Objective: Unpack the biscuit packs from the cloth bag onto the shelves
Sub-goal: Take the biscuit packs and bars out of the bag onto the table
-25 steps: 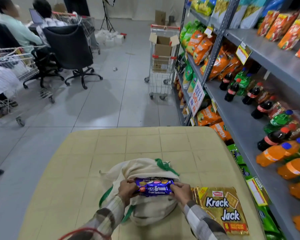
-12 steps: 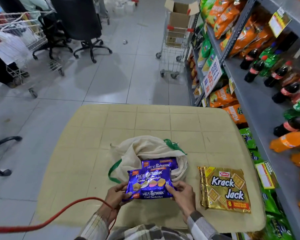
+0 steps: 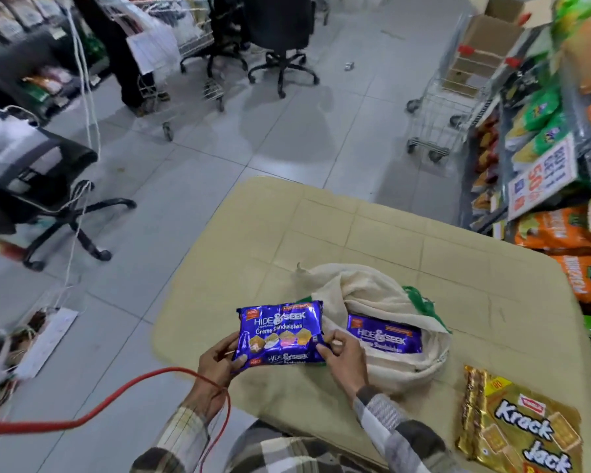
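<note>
Purple biscuit pack (image 3: 280,331) at lower centre, above near edge of desk (image 3: 355,233), pinched at its short ends by left hand (image 3: 219,361) and right hand (image 3: 343,360). Second purple pack (image 3: 384,334) lying in mouth of cloth bag (image 3: 365,295), just right. Gold cracker pack (image 3: 522,431) flat at lower right. Shelves (image 3: 560,186) along right edge.

Left hand (image 3: 219,365), right hand (image 3: 345,361): pinch grips.

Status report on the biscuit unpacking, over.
Left hand and right hand grip one purple Hide & Seek pack by its ends. Second purple pack in the cloth bag. Red cable hangs by left wrist.
</note>
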Tool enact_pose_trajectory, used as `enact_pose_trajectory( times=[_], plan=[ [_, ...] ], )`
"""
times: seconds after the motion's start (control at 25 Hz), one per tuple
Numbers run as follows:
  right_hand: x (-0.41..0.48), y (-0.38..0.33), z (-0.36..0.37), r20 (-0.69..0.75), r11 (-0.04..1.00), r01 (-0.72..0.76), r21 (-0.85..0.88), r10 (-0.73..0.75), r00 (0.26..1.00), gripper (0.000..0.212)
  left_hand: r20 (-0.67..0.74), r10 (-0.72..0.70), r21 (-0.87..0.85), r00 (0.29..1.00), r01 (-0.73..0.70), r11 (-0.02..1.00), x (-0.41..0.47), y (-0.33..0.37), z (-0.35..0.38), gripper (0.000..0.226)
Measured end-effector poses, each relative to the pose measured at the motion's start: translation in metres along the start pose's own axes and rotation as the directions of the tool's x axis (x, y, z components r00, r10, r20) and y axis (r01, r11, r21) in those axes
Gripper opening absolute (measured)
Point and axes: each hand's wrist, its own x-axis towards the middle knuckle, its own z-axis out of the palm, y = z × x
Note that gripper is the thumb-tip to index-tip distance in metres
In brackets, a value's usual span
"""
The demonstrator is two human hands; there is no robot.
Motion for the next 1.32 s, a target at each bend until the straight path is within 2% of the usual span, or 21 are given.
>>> enact_pose_trajectory(
  times=[0.08,0.16,0.32,0.48,0.72,0.88,0.96,1.04,1.12,1.2,1.24,1.32],
  plan=[
    [0.013,-0.009,0.029,0.06,1.0,0.001,-0.02,0.001,0.998,0.015,-0.03,0.02,-0.015,0.999,-0.021,1.0,0.011,0.004,-0.023,0.061],
    [0.025,-0.018,0.062,0.122,1.0,-0.003,-0.018,0.006,0.993,0.014,-0.059,0.042,-0.018,0.997,-0.043,0.999,0.027,0.007,-0.048,0.06],
    [0.043,-0.02,0.112,0.203,0.999,-0.029,-0.037,0.036,0.979,0.032,-0.095,0.074,-0.001,0.993,-0.075,0.997,0.057,0.014,-0.085,0.056],
    [0.053,-0.015,0.142,0.236,0.994,-0.052,-0.1,0.074,0.969,0.039,-0.115,0.117,0.044,0.986,-0.113,0.993,0.076,0.012,-0.104,0.057],
    [0.053,-0.013,0.15,0.316,0.973,-0.117,-0.199,0.177,0.932,0.022,-0.256,0.116,0.148,0.96,-0.08,0.986,0.093,-0.007,-0.104,0.06],
    [0.052,-0.021,0.126,0.401,0.959,-0.094,-0.266,0.199,0.894,0.032,-0.313,0.101,0.152,0.945,-0.055,0.987,0.08,0.004,-0.084,0.056],
    [0.054,-0.025,0.097,0.398,0.982,-0.12,-0.143,0.169,0.902,0.028,-0.386,0.159,0.143,0.909,-0.111,0.983,0.065,0.018,-0.06,0.06],
    [0.055,-0.027,0.053,0.315,0.985,-0.149,0.083,0.116,0.942,0.018,-0.423,0.313,0.242,0.85,-0.227,0.943,0.056,0.03,-0.03,0.058],
    [0.058,-0.013,-0.001,0.107,0.973,-0.119,0.197,0.099,0.989,0.022,-0.271,0.422,0.346,0.865,-0.321,0.881,0.057,0.031,0.009,0.047],
    [0.064,0.012,-0.049,-0.113,0.978,-0.102,0.183,0.124,0.986,0.026,0.001,0.44,0.408,0.898,-0.402,0.82,0.055,0.028,0.058,0.033],
    [0.066,0.025,-0.072,-0.183,0.982,-0.124,0.144,0.15,0.972,0.024,0.173,0.425,0.411,0.889,-0.457,0.789,0.048,0.025,0.091,0.026],
    [0.073,0.055,-0.104,-0.255,0.979,-0.198,0.053,0.205,0.945,0.025,0.527,0.315,0.44,0.789,-0.571,0.693,0.023,0.017,0.158,0.019]
  ],
)
